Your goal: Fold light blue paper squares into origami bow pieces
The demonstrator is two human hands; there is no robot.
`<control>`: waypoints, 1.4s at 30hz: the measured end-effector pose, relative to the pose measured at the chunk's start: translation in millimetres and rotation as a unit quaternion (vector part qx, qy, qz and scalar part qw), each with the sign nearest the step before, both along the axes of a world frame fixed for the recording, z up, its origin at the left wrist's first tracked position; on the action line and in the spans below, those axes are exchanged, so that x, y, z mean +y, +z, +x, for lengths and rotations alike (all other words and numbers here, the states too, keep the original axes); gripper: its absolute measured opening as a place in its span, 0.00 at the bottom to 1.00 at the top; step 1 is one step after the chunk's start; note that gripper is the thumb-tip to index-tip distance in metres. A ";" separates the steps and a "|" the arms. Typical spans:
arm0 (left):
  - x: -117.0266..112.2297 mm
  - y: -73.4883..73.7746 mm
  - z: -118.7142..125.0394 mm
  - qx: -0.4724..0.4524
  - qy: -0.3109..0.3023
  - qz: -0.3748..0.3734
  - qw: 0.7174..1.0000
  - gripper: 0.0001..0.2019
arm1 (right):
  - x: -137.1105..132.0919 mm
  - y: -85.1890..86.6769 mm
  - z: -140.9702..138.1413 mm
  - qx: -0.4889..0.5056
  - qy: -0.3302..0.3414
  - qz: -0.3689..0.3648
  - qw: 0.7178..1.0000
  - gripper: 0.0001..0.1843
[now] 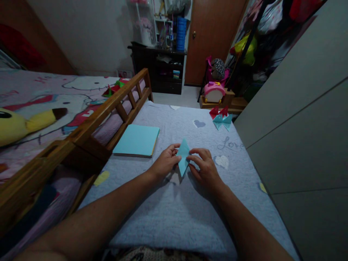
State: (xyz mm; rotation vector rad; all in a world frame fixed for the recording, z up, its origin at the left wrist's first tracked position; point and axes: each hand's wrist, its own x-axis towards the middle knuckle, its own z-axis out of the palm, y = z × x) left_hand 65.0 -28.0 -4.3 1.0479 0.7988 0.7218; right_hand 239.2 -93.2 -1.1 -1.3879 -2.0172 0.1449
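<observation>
A small folded light-blue paper (183, 155), shaped like a narrow diamond, lies on the grey blanket (174, 214) in front of me. My left hand (165, 162) pinches its left edge with thumb and fingers. My right hand (204, 167) presses on its right edge, fingers curled onto the paper. A stack of light-blue paper sheets (137, 140) lies to the left of my hands. Finished folded pieces, red (219, 111) and teal (223, 121), sit at the far right of the blanket.
A wooden bed rail (108, 108) runs along the left, with a patterned bed and yellow plush toy (19, 125) beyond. A grey wardrobe (299, 119) stands at the right. A dark cabinet (160, 69), a door and toys fill the back.
</observation>
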 end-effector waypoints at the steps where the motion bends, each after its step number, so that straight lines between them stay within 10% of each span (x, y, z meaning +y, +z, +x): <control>1: -0.6 -1.7 0.2 0.013 -0.002 0.016 1.000 0.26 | 0.1 0.0 0.5 0.001 0.006 -0.007 1.000 0.12; 7: -1.9 -8.2 -3.9 0.160 -0.093 0.153 0.971 0.26 | 3.0 -7.3 5.5 -0.031 0.039 -0.087 0.995 0.09; 14: 4.4 3.4 -17.5 0.363 -0.127 0.434 0.815 0.17 | 5.7 -15.2 6.3 -0.045 0.029 -0.116 0.992 0.10; 26: 9.0 9.6 -23.8 0.373 -0.195 0.437 0.795 0.18 | 11.8 -21.6 2.5 -0.031 -0.006 -0.150 0.988 0.10; 42: 5.6 1.0 -12.7 0.507 -0.113 0.435 0.735 0.08 | 16.8 -22.6 -10.3 -0.036 -0.131 -0.170 0.976 0.05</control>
